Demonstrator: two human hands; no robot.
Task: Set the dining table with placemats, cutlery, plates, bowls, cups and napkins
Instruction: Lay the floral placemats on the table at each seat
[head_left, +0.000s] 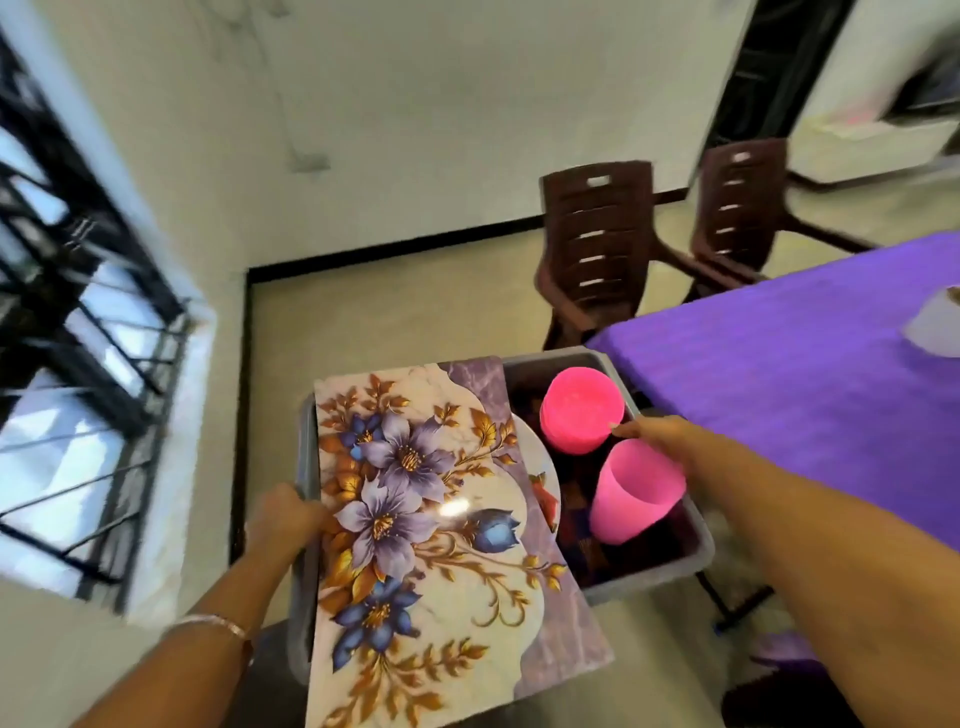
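At lower centre, the left hand (283, 519) is gripping the grey tub (698, 540) under the stiff, glossy floral placemats (415, 519), the right hand (657, 434) curling over its far rim beside light pink cups (631, 491), likely slippery.

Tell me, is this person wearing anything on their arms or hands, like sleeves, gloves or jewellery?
Both forearms are bare, with no sleeves or gloves in view. The left hand has a thin pale bangle around its wrist. The right hand shows no jewellery that I can make out; the picture is slightly blurred.
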